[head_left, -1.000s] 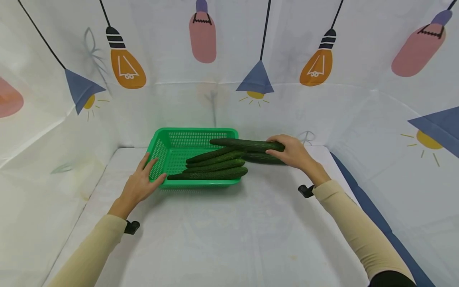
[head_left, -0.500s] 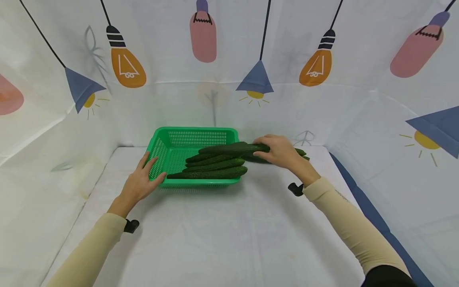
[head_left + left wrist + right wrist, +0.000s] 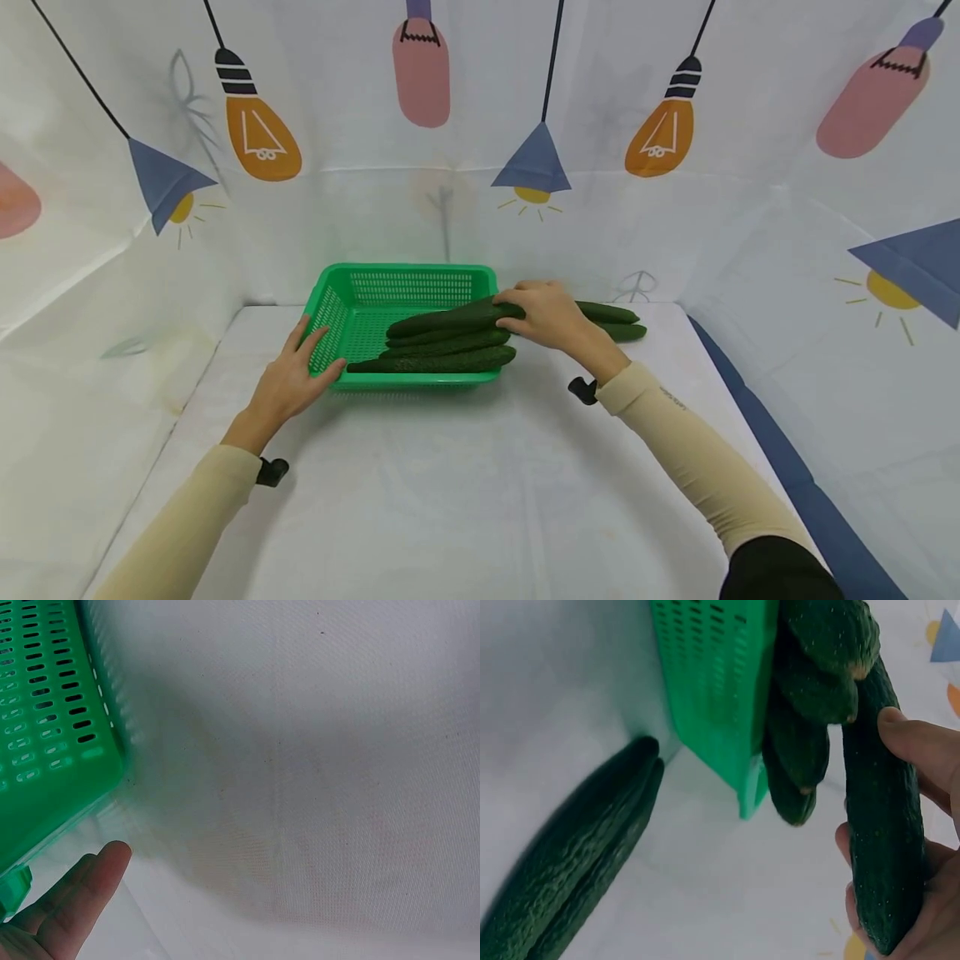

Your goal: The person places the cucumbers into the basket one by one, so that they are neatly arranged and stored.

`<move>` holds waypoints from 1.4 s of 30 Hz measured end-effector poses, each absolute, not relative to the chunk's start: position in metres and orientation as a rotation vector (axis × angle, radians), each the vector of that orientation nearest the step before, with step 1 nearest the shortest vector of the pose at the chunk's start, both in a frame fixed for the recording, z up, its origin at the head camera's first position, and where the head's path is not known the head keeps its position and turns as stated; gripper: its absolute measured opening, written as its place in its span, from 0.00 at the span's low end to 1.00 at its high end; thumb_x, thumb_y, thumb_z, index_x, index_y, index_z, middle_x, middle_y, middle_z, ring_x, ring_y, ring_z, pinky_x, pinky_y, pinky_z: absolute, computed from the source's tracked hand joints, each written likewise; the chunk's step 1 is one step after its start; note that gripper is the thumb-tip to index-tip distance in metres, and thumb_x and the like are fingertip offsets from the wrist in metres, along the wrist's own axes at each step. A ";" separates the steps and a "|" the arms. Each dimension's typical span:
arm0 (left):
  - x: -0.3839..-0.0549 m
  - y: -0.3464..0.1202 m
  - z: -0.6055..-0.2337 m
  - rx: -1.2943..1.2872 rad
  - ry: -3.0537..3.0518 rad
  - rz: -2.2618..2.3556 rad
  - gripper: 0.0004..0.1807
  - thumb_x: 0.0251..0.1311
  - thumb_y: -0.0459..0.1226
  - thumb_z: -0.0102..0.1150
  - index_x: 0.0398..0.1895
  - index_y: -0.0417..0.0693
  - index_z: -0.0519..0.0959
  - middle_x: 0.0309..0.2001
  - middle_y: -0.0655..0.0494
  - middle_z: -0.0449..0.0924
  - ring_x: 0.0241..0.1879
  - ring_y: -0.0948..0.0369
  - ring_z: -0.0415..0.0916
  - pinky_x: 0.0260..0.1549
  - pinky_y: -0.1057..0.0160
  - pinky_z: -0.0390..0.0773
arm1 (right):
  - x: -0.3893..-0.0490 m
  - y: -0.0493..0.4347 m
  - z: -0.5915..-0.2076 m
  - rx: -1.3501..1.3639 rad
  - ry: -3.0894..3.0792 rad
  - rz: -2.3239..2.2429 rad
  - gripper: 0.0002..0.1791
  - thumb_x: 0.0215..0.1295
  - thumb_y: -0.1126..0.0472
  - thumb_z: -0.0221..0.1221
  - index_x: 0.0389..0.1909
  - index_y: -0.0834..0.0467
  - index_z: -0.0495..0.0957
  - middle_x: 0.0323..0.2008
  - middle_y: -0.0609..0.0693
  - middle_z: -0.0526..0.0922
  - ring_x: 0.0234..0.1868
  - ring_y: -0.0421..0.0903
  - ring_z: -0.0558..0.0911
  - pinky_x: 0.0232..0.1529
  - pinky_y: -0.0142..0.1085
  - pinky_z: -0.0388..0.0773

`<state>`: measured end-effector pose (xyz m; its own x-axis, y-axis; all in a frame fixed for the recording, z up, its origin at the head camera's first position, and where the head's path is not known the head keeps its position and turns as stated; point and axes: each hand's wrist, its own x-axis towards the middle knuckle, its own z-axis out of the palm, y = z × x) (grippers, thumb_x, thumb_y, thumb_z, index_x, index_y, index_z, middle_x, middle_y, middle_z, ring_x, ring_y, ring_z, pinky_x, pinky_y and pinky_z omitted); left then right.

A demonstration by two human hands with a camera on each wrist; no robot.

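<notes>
My right hand (image 3: 551, 317) grips one end of a dark green cucumber (image 3: 442, 320), its other end reaching left over the basket. In the right wrist view, thumb and fingers wrap this cucumber (image 3: 885, 840) on both sides. Several cucumbers (image 3: 450, 362) lie side by side in the green plastic basket (image 3: 408, 268), their right ends jutting over its rim. Spread and fairly straight, the fingers of my left hand (image 3: 287, 387) touch the basket's left side, thumb at the front left corner. The left wrist view shows two fingers close beside the slotted wall (image 3: 67, 742).
Two more cucumbers (image 3: 621, 332) lie on the white-covered table (image 3: 450, 483) to the right of the basket, partly behind my right hand. Behind the table hangs a white cloth (image 3: 337, 217) printed with lamps and bulbs.
My right hand has moved left with the cucumber, bringing it lower and over the other cucumbers in the basket. The two on the table show more now. My left hand stays put.
</notes>
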<state>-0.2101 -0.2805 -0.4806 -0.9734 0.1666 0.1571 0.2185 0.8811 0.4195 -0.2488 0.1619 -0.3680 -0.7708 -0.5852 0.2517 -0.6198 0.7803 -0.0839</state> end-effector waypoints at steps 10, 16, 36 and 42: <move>-0.209 -0.279 -0.479 -0.307 -2.930 -0.677 0.44 0.71 0.61 0.51 0.80 0.46 0.59 0.84 0.41 0.41 0.34 0.35 0.82 0.26 0.46 0.77 | -0.246 0.144 -0.371 0.905 -2.843 0.174 0.22 0.67 0.46 0.68 0.57 0.52 0.85 0.48 0.53 0.89 0.41 0.51 0.88 0.36 0.45 0.84; -0.210 -0.281 -0.480 -0.306 -2.928 -0.673 0.43 0.71 0.61 0.51 0.80 0.46 0.59 0.84 0.41 0.41 0.34 0.34 0.82 0.26 0.46 0.77 | -0.241 0.131 -0.370 0.891 -2.845 0.129 0.21 0.68 0.45 0.67 0.56 0.51 0.86 0.49 0.50 0.90 0.41 0.47 0.89 0.31 0.39 0.83; -0.210 -0.280 -0.481 -0.314 -2.921 -0.674 0.43 0.71 0.60 0.52 0.80 0.46 0.59 0.83 0.41 0.42 0.31 0.40 0.82 0.23 0.53 0.74 | -0.239 0.095 -0.377 0.849 -3.009 0.195 0.22 0.67 0.42 0.67 0.55 0.50 0.86 0.43 0.47 0.90 0.31 0.44 0.86 0.26 0.37 0.79; -0.210 -0.279 -0.480 -0.302 -2.929 -0.674 0.43 0.71 0.61 0.52 0.80 0.46 0.59 0.83 0.41 0.42 0.27 0.43 0.81 0.22 0.55 0.72 | -0.238 0.097 -0.379 0.829 -3.036 0.273 0.22 0.65 0.40 0.68 0.53 0.49 0.87 0.38 0.48 0.90 0.25 0.42 0.82 0.21 0.34 0.74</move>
